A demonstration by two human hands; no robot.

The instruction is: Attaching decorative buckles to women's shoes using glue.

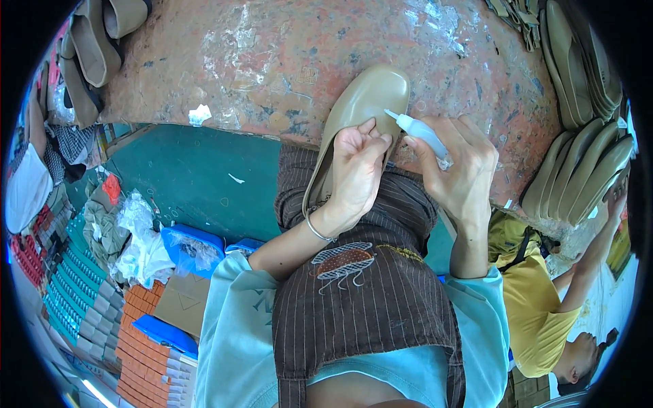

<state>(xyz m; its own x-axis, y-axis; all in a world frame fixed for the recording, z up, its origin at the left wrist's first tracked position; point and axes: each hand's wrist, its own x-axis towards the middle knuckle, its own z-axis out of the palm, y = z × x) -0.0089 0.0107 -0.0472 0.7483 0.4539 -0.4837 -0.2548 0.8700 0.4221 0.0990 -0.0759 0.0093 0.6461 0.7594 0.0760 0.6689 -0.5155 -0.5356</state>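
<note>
A tan slip-on shoe (367,93) lies with its toe on the worn worktable and its heel toward my lap. My left hand (358,160) reaches into the shoe's opening, its fingers closed in a pinch at the front edge of the opening. In my right hand (462,160) is a small whitish squeeze bottle (426,134) with a thin nozzle, gripped between thumb and fingers. The nozzle tip points left, just over the upper near my left fingertips; whether it touches the leather I cannot tell.
Tan shoe uppers (578,170) stand stacked along the worktable's (224,61) right edge. More tan shoes (95,44) sit at its far left. Blue bins (194,250) and plastic bags (141,234) are at lower left. A person in a yellow shirt (534,309) works at the right.
</note>
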